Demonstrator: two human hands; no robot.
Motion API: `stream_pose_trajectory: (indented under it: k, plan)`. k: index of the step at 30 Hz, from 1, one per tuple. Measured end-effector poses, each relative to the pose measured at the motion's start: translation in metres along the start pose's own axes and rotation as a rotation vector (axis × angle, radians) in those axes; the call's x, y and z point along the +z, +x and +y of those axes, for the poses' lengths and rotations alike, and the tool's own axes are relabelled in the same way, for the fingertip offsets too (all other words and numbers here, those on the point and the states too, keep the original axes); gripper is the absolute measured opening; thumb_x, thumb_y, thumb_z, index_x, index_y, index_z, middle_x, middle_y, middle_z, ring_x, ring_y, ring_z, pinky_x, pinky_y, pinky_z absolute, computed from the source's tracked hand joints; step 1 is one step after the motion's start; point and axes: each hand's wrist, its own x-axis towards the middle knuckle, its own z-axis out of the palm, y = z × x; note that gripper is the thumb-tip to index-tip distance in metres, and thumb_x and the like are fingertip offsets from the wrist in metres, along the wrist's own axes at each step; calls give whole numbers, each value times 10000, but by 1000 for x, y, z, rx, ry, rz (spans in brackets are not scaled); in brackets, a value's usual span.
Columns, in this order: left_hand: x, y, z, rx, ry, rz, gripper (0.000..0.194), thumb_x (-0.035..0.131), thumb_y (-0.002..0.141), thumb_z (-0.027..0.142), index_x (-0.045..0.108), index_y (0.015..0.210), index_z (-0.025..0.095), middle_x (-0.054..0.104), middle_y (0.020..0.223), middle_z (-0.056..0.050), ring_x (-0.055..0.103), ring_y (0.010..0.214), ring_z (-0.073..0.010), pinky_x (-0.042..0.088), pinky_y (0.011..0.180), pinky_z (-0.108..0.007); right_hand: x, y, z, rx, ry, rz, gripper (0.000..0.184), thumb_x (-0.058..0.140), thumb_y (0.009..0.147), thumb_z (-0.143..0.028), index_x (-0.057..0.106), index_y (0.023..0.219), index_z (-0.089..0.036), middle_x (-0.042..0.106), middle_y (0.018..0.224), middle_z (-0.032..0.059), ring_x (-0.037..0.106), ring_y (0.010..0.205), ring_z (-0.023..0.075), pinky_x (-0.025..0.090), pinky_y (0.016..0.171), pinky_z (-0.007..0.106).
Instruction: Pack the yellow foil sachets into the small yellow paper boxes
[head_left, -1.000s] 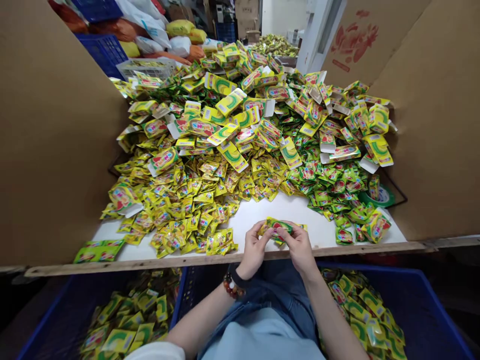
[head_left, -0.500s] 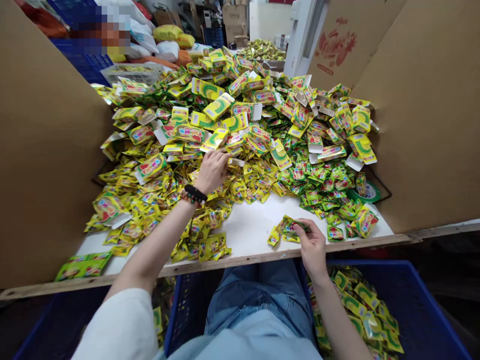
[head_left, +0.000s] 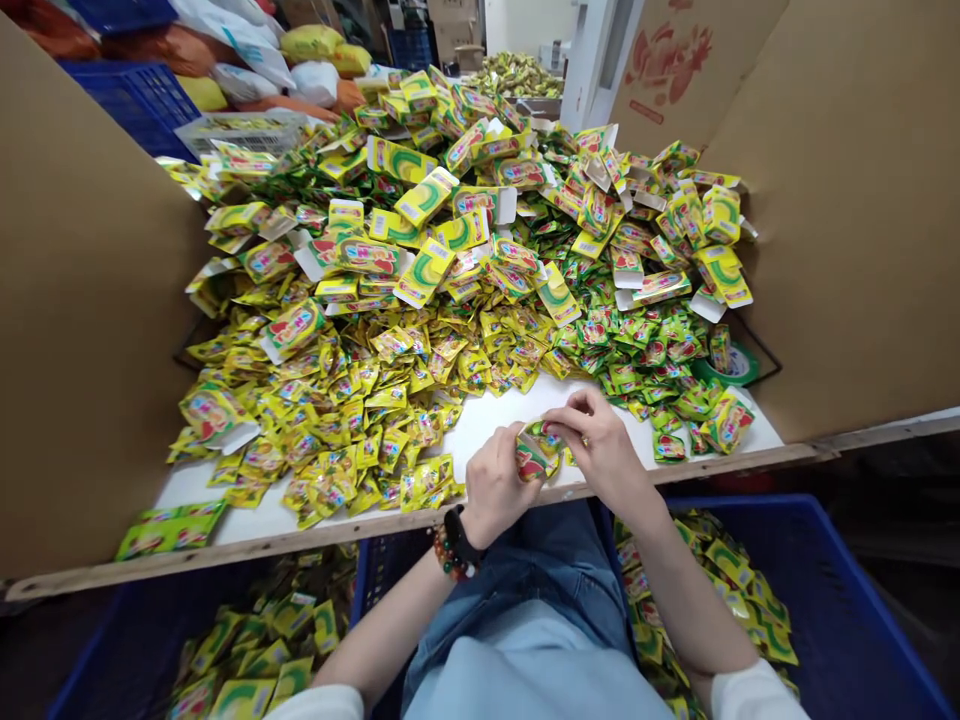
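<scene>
The left hand (head_left: 495,488) and right hand (head_left: 601,450) pinch a small wad of packets (head_left: 538,452) just over the surface (head_left: 495,420), with a big heap (head_left: 420,300) left beyond and far fewer packets in the blue crate (head_left: 787,503) below.

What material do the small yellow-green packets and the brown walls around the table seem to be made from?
The small sachets look like glossy, probably metallised plastic film, since they crease and shine. The brown walls seem matte cardboard, with clean folded edges.
</scene>
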Motion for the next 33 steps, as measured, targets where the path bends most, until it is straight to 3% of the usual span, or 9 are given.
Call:
stream_pose_trajectory:
  k: [2,4,7,13,18,20,24,29,33]
  plan:
    - [10,-9,6,-28,-66,29,478,615,742,219,476,1197,178,624,907,-45,637,800,-202,528,681,-305,3,-4,-3,3,-81,-105,241,549,887,-115,734,966,-249,544,852,20,592,773,158,516,721,279]
    - [18,-16,12,-71,-144,60,486,627,747,212,474,1207,184,642,937,-52,651,826,-204,544,703,-313,10,-10,-5,21,-174,-128,282,538,883,-91,693,1072,-232,583,879,33,606,804,179,520,739,297]
    - [25,-23,18,-127,-261,105,475,637,758,212,484,1207,190,664,994,-70,668,867,-210,561,743,-330,22,-21,-7,33,-345,-20,320,501,894,-84,614,1176,-185,636,930,77,604,883,232,518,776,349]
    - [27,-29,15,-127,-350,193,471,631,777,225,493,1224,177,680,1048,-82,685,915,-212,580,794,-353,38,-38,-7,-147,-432,60,197,478,944,-135,644,1043,-169,690,885,77,605,852,221,467,773,345]
    - [28,-32,13,-119,-343,219,483,599,805,229,472,1267,174,689,1089,-98,695,954,-208,586,811,-334,52,-46,1,-205,-435,344,141,592,912,-171,677,1009,-227,752,927,26,593,1109,258,333,946,437]
    - [28,-34,14,-125,-339,211,461,583,817,227,477,1263,180,695,1067,-102,701,934,-216,590,791,-336,60,-53,3,-189,-442,389,155,597,908,-161,691,992,-251,758,937,4,587,1130,259,287,980,464]
    - [26,-37,16,-186,-345,195,415,507,873,196,462,1284,220,690,1095,-115,706,953,-248,596,792,-378,72,-66,5,-121,-325,353,197,566,914,-136,705,959,-268,760,841,-16,597,1134,267,306,1001,506]
    - [26,-39,14,-208,-372,161,438,517,882,251,434,1313,241,680,1139,-128,697,984,-288,601,800,-444,73,-71,7,-17,-373,363,396,609,885,-172,627,1250,-323,731,1118,54,481,1306,340,332,1017,609]
    - [29,-41,12,-228,-346,159,414,488,893,252,447,1304,219,683,1134,-127,695,991,-276,601,811,-437,69,-76,14,-44,-324,273,467,605,892,-174,577,1322,-355,735,1144,30,534,1277,336,310,1061,601]
